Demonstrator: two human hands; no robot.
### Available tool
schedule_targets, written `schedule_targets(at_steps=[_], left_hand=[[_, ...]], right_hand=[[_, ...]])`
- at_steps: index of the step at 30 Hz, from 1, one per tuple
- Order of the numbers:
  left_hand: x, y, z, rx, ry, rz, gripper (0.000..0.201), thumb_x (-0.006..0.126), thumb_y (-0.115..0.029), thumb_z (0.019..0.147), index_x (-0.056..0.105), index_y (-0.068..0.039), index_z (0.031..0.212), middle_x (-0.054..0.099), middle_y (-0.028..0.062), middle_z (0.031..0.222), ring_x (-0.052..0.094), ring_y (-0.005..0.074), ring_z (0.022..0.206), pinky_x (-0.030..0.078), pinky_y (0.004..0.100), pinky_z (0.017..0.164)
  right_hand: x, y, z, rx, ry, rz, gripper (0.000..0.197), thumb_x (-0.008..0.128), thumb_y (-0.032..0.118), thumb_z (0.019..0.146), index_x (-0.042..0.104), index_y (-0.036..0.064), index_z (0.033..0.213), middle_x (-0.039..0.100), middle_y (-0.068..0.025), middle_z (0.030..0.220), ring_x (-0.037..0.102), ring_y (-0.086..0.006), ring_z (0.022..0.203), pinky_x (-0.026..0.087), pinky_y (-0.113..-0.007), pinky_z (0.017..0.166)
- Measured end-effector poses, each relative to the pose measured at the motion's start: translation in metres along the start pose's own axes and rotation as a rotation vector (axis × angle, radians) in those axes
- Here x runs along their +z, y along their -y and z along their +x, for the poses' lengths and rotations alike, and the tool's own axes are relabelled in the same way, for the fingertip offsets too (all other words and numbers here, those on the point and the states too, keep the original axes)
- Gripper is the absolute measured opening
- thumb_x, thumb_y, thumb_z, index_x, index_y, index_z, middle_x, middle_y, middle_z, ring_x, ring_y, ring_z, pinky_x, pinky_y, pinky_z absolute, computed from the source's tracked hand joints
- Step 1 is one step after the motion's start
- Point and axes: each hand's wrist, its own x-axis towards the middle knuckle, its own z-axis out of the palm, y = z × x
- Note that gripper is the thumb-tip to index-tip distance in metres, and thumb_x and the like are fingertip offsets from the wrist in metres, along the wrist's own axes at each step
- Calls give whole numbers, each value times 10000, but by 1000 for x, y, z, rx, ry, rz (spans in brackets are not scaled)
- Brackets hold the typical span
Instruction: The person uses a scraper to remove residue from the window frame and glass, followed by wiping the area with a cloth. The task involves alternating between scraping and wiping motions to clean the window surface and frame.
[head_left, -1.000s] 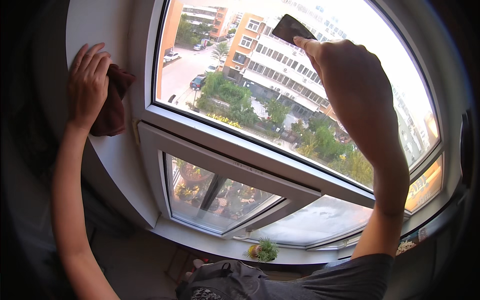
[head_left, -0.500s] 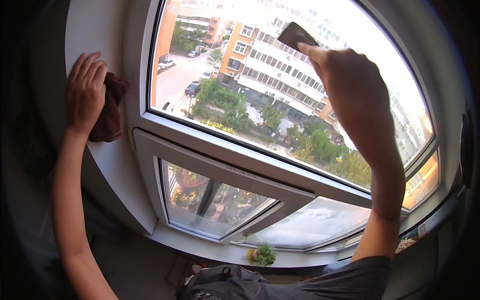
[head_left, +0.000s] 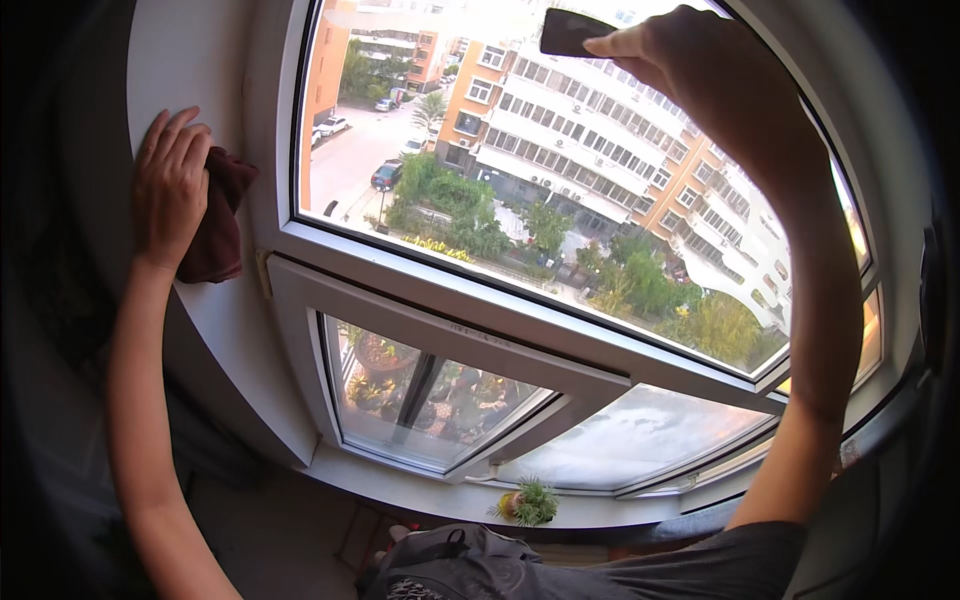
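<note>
At the far left, my left hand (head_left: 176, 190) rests against the white window reveal, its fingers pointing up. A dark maroon cloth (head_left: 216, 222) hangs from it, pinned by the thumb side of the palm. High on the large upper window pane (head_left: 560, 215), my right hand (head_left: 690, 60) grips a small dark, flat, rectangular pad (head_left: 574, 34). Thumb and fingers close on the pad's right end; its exact kind is unclear. Its face lies along or very near the glass, and I cannot tell whether it touches. Part of my right arm covers the window's right edge.
Below the pane runs a white crossbar (head_left: 420, 285), over a smaller framed sash (head_left: 440, 395) and a lower-right pane (head_left: 640, 440). A small green potted plant (head_left: 533, 503) stands on the sill (head_left: 390, 490). Buildings, trees and parked cars show through the glass.
My right hand has moved upward, carrying the dark pad up and slightly left along the pane; the pad now lies more level. My left hand and the cloth have stayed put.
</note>
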Motion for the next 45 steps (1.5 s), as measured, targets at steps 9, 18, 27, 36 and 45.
schedule_targets(at_steps=[9, 18, 27, 36, 45], left_hand=[[3, 0, 1, -7, -30, 6, 135, 559, 4, 834, 612, -28, 954, 630, 64, 1033, 540, 199, 1173, 331, 375, 1127], [5, 1, 0, -5, -19, 1, 117, 561, -9, 852, 616, -30, 954, 633, 73, 1031, 540, 208, 1173, 326, 379, 1132], [-2, -2, 1, 11, -3, -17, 127, 558, -2, 839, 609, -32, 952, 627, 78, 1020, 540, 208, 1170, 338, 384, 1119], [-4, -3, 3, -1, -20, -20, 127, 572, 8, 816, 600, -28, 934, 626, 63, 997, 545, 206, 1158, 342, 375, 1113], [0, -1, 0, -4, -17, -20, 115, 569, -1, 825, 608, -29, 929, 629, 64, 997, 546, 204, 1157, 340, 373, 1114]], right_hand=[[10, -14, 9, -99, -4, 121, 157, 656, 209, 864, 729, 143, 986, 694, -77, 803, 685, -206, 741, 550, -322, 674], [-17, 1, 8, 29, 121, -49, 180, 617, 278, 885, 728, 226, 1017, 691, -35, 773, 670, -216, 725, 528, -360, 658], [3, 23, 52, -151, 341, 78, 204, 573, 256, 911, 716, 234, 1056, 693, -67, 782, 682, -256, 736, 534, -400, 629], [33, -35, -15, -179, -175, 236, 239, 718, 79, 817, 701, 25, 1049, 718, -125, 940, 711, -209, 866, 567, -271, 723], [23, -8, -5, -201, -269, 195, 182, 723, 112, 815, 707, 39, 981, 719, -100, 879, 709, -198, 769, 549, -267, 643]])
